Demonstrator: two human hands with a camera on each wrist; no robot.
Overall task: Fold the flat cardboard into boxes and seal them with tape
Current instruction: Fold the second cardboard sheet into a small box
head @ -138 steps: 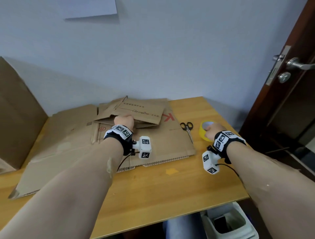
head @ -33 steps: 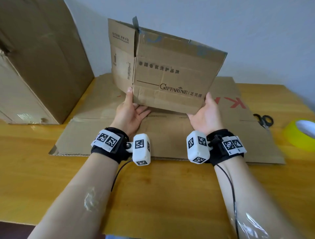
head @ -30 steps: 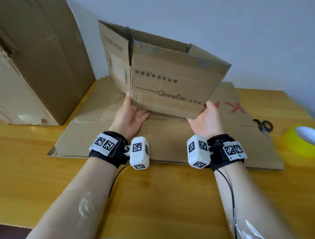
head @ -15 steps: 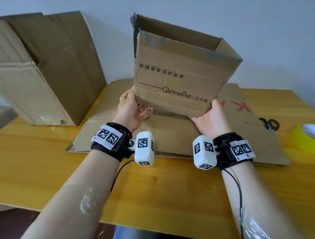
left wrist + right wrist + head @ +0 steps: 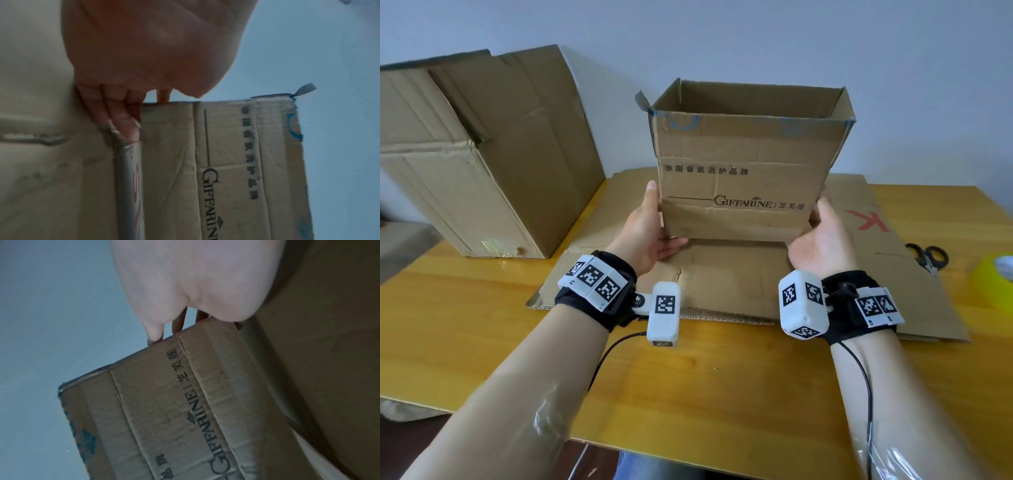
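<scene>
I hold a brown GIFFARINE cardboard box (image 5: pixel 743 178) upright above the table, squared into an open tube with its top open. My left hand (image 5: pixel 652 226) grips its lower left corner, thumb up the edge and fingers (image 5: pixel 123 123) curled under the bottom. My right hand (image 5: pixel 822 229) grips the lower right corner, thumb on the side and fingers behind. In the wrist views the box (image 5: pixel 236 162) (image 5: pixel 185 410) fills the frame beyond each palm. A yellow tape roll (image 5: pixel 995 284) lies at the table's right edge, away from both hands.
A large flat cardboard sheet (image 5: pixel 722 277) with a red K lies on the wooden table (image 5: pixel 482 325) under the box. A big brown carton (image 5: pixel 493 157) stands at the back left against the wall. Black scissors (image 5: pixel 928 257) lie on the sheet at the right.
The box has gone from a skewed, half-flat shape to a squared open tube. Both hands have kept their hold on the lower corners.
</scene>
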